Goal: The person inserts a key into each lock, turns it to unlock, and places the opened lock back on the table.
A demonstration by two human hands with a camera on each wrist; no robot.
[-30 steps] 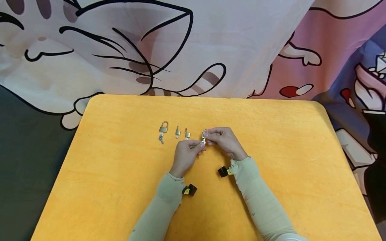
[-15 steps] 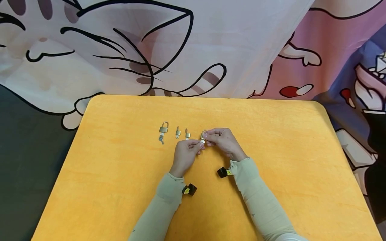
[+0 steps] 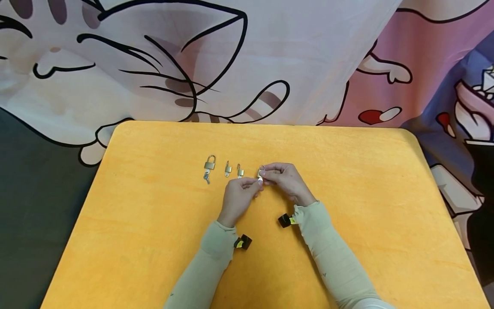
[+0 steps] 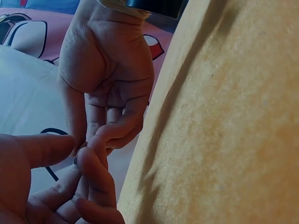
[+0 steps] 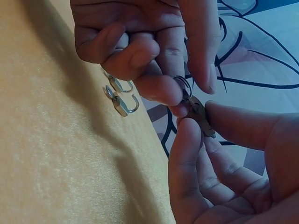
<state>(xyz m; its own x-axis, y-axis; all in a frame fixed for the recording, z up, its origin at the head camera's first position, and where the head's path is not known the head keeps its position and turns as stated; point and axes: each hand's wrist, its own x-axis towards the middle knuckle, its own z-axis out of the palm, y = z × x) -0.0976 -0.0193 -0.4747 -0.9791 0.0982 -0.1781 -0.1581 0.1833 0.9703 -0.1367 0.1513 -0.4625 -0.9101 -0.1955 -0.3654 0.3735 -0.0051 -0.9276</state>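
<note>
In the head view, my right hand (image 3: 285, 178) pinches a small brass padlock (image 5: 200, 114) by its body between thumb and fingers. The shackle points away from me. My left hand (image 3: 240, 197) is at the padlock's near end, its thumb and index finger round the key and its ring (image 5: 183, 83). In the right wrist view the left thumb stands a little off the ring, while the index finger lies against it. The fingers hide most of the key. Left of the hands lie a large padlock (image 3: 209, 165) with keys and two smaller padlocks, one with its shackle open (image 3: 240, 172).
The yellow table (image 3: 154, 223) extends round both hands. Behind it hangs a cloth (image 3: 301, 56) printed with cartoon figures. A black wrist camera (image 3: 284, 220) is strapped to the right wrist and another (image 3: 245, 242) to the left one.
Both hands stay almost in place at the padlock. The left fingertips shift slightly at the key. The padlocks on the table have not moved.
</note>
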